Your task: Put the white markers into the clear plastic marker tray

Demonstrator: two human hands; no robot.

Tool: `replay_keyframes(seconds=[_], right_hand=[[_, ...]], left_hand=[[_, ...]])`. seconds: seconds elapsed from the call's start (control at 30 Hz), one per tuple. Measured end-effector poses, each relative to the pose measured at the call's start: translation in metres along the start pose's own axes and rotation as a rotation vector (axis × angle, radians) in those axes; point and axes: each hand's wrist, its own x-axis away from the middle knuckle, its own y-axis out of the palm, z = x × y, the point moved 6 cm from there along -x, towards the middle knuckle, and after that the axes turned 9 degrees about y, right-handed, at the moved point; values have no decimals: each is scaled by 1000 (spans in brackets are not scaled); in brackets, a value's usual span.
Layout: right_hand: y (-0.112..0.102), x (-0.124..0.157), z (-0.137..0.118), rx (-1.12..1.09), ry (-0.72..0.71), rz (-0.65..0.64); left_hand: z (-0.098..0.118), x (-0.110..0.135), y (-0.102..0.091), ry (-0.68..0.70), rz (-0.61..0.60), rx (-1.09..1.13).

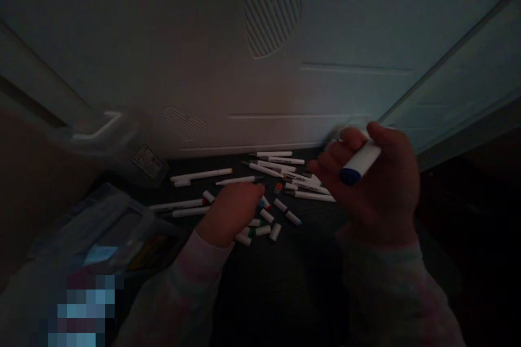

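The scene is dim. My right hand (pixel 376 184) is raised, fingers wrapped round a white marker (pixel 360 162) with a blue end pointing toward me. My left hand (pixel 232 211) rests low on the dark floor, on top of a scatter of several white markers (pixel 277 165) and loose caps (pixel 266 217). Its fingers curl down among them; whether they grip one is hidden. Both sleeves are pale.
A white cabinet front (pixel 285 54) with raised heart shapes stands right behind the markers. At the left lies a clear plastic storage box (pixel 109 222) and its clear lid (pixel 118 141) with a handle. The dark floor (pixel 285 276) runs toward me.
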Motion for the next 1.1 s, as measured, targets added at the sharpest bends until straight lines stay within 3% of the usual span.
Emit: replay_keyframes(seconds=[0.17,0.4,0.5,0.63,0.93,1.1], right_hand=[[-13,8,-14,-113,-41,82],[-21,13,-25,-234,-74,21],[-24,15,-28,-265,-73,19],[-26,17,-31,-264,-96,35],[-26,15,-29,-189,-87,63],[-22,15,-25,-220,-51,33]], left_hand=[[0,-1,2,21,-27,15],[-3,1,-5,29,-25,42],[-9,6,-12,-30,-66,14],[-13,11,-16,-98,-125,-28],[-9,17,-11,-83,-164,-47],[4,15,-4,-37,-143,-45]])
